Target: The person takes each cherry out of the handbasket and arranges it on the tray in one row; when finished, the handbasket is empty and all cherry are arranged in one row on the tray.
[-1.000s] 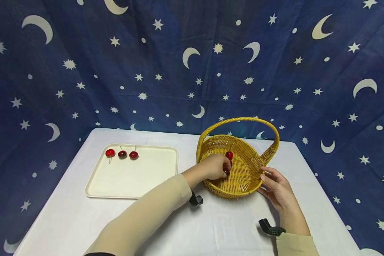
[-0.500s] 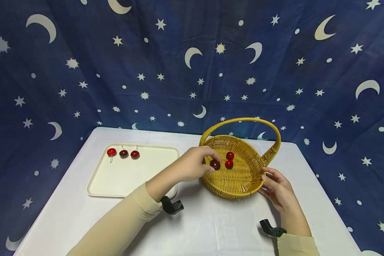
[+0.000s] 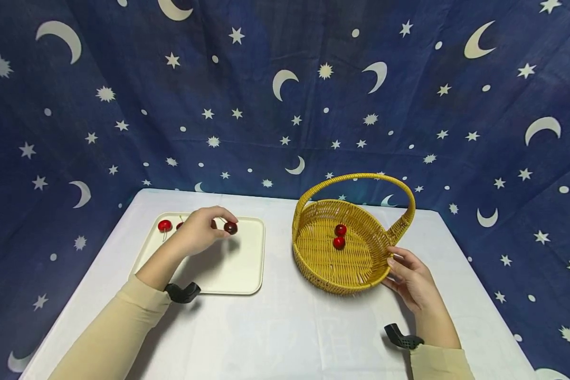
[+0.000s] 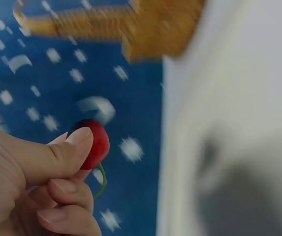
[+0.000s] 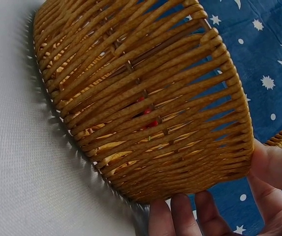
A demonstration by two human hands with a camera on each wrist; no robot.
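My left hand [image 3: 200,232] pinches a dark red cherry [image 3: 230,227] between thumb and finger above the cream tray [image 3: 237,274]. In the left wrist view this cherry [image 4: 97,143] shows a green stem hanging down. On the tray's far left lies a bright red cherry [image 3: 164,226]. Beside it, darker cherries [image 3: 179,225] are partly hidden by my left hand. My right hand [image 3: 415,279] holds the right rim of the yellow wicker basket [image 3: 332,287], thumb on top and fingers outside underneath. Two red cherries [image 3: 339,243] sit inside the basket.
The basket's tall arched handle [image 3: 356,177] rises over its opening. A white cloth covers the table [image 3: 294,338]. Behind it hangs a blue curtain [image 3: 247,84] with moons and stars. Each wrist wears a black camera mount [image 3: 182,293].
My left hand has lifted a dark cherry out of the basket and carried it left over the tray. My right hand stays on the basket rim.
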